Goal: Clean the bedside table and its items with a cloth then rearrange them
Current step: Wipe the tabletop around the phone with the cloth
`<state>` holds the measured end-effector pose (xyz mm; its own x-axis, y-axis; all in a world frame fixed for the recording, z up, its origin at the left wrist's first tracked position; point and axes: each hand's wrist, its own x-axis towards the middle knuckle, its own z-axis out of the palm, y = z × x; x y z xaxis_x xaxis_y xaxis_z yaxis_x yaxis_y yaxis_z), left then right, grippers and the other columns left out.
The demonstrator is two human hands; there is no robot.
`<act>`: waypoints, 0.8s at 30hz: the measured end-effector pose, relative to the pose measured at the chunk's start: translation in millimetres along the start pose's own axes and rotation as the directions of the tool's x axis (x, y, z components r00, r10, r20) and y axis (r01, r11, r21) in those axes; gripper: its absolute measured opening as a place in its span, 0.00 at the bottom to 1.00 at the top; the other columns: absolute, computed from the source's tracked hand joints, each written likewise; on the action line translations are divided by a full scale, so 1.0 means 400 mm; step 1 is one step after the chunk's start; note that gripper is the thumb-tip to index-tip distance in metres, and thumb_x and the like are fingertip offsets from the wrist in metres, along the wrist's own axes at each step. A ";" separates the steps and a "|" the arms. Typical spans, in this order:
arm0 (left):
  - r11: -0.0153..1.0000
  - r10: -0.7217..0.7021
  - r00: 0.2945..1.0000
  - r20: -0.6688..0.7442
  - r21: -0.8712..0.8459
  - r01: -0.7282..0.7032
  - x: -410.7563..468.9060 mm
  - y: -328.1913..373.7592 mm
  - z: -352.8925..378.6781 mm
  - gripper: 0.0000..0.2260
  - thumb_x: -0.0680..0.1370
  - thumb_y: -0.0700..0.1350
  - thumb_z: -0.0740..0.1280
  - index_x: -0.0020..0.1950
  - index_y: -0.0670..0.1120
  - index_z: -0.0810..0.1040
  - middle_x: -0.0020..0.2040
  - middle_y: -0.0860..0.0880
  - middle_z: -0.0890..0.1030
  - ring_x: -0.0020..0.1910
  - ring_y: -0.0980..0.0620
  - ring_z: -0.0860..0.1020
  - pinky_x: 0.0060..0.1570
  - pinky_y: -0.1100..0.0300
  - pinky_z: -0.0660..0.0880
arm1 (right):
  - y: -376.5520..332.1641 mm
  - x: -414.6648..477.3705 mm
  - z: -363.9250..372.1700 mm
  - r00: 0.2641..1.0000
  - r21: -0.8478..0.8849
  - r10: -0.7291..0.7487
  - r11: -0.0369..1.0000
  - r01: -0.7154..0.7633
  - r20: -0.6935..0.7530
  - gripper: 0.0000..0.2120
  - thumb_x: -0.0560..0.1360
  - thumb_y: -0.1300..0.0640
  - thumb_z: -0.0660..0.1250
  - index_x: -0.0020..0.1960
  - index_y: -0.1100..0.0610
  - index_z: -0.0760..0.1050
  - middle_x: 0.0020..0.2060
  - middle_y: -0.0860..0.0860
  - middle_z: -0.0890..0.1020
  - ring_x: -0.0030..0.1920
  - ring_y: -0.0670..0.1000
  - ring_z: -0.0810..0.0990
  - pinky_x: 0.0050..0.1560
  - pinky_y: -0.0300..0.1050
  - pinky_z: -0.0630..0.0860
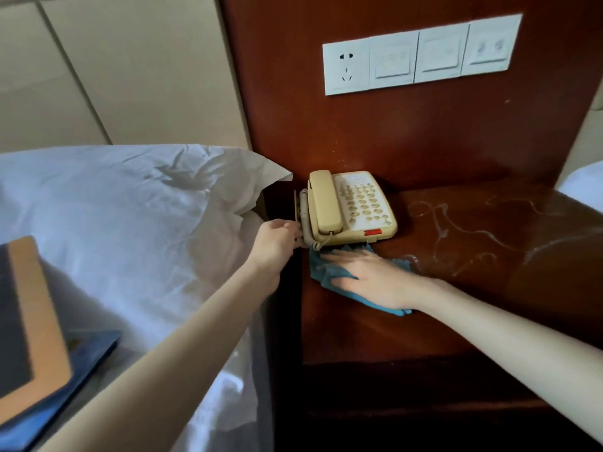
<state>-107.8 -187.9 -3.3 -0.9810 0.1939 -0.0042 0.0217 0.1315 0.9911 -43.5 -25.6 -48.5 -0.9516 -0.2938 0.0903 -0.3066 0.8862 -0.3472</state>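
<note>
Beige telephone (352,207) sat at back-left corner of bedside table (489,288), front edge tilted up. Left hand (277,239) gripped phone's left side, fingers curled closed around it. Right hand (365,275) lay flat on blue cloth (326,272), fingers spread, fingertips under raised phone edge. Streaks marked tabletop at right. 2 books (36,337) lay on bed (130,207).

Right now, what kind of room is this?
Probably a hotel bedroom. A bed with a white pillow sits beside a wooden bedside table, which holds a beige push-button phone, and a row of switches is on the wall panel above.
</note>
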 end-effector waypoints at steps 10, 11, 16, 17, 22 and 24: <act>0.994 -0.059 0.994 -0.096 0.083 0.067 -0.030 -0.048 -0.062 0.13 0.80 0.38 0.56 0.62 0.36 0.74 0.56 0.41 0.79 0.53 0.47 0.78 0.42 0.64 0.73 | -0.003 -0.021 0.007 1.000 -0.019 -0.009 1.000 0.009 0.002 0.23 0.82 0.47 0.53 0.75 0.50 0.60 0.77 0.45 0.58 0.76 0.44 0.50 0.73 0.41 0.43; 0.995 -0.061 0.992 -0.106 0.071 0.069 -0.033 -0.053 -0.064 0.13 0.80 0.37 0.56 0.61 0.35 0.74 0.55 0.40 0.79 0.52 0.46 0.78 0.42 0.64 0.73 | -0.002 -0.022 0.009 1.000 -0.027 -0.017 0.999 0.018 0.016 0.23 0.82 0.46 0.52 0.76 0.49 0.58 0.77 0.44 0.57 0.77 0.44 0.49 0.73 0.41 0.42; 0.997 -0.075 0.989 -0.129 0.004 0.076 -0.091 -0.071 -0.056 0.09 0.81 0.35 0.55 0.56 0.38 0.74 0.52 0.39 0.78 0.49 0.46 0.77 0.45 0.60 0.73 | -0.039 -0.053 0.022 0.988 -0.007 -0.124 0.992 0.125 0.095 0.24 0.81 0.44 0.52 0.76 0.48 0.58 0.77 0.42 0.57 0.76 0.42 0.48 0.71 0.38 0.38; 0.998 -0.062 0.988 -0.140 -0.009 0.061 -0.106 -0.075 -0.052 0.09 0.81 0.35 0.55 0.55 0.38 0.74 0.52 0.39 0.79 0.47 0.47 0.78 0.45 0.61 0.73 | -0.052 -0.063 0.024 0.983 -0.004 -0.154 0.988 0.155 0.100 0.24 0.81 0.45 0.52 0.76 0.47 0.59 0.77 0.42 0.57 0.76 0.42 0.48 0.71 0.38 0.38; 0.998 -0.045 0.978 -0.202 -0.048 0.036 -0.166 -0.105 -0.044 0.10 0.80 0.33 0.54 0.55 0.36 0.75 0.53 0.37 0.79 0.49 0.45 0.78 0.47 0.61 0.74 | -0.100 -0.128 0.027 0.949 0.030 -0.294 0.956 0.292 0.112 0.21 0.81 0.46 0.55 0.73 0.47 0.64 0.76 0.44 0.61 0.76 0.43 0.50 0.71 0.38 0.37; 0.994 -0.068 0.972 -0.223 -0.103 0.045 -0.185 -0.110 -0.048 0.11 0.80 0.33 0.54 0.56 0.36 0.74 0.53 0.37 0.79 0.46 0.46 0.79 0.46 0.61 0.74 | -0.106 -0.157 0.032 0.931 0.039 -0.344 0.939 0.342 0.122 0.21 0.81 0.46 0.55 0.73 0.46 0.65 0.76 0.43 0.61 0.76 0.42 0.50 0.72 0.39 0.37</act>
<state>-39.8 -226.7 -44.2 -0.9984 -0.0374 -0.0413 -0.0428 0.0392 0.9983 29.5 -49.2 -51.3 -0.7777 -0.6222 0.0894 -0.6123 0.7177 -0.3316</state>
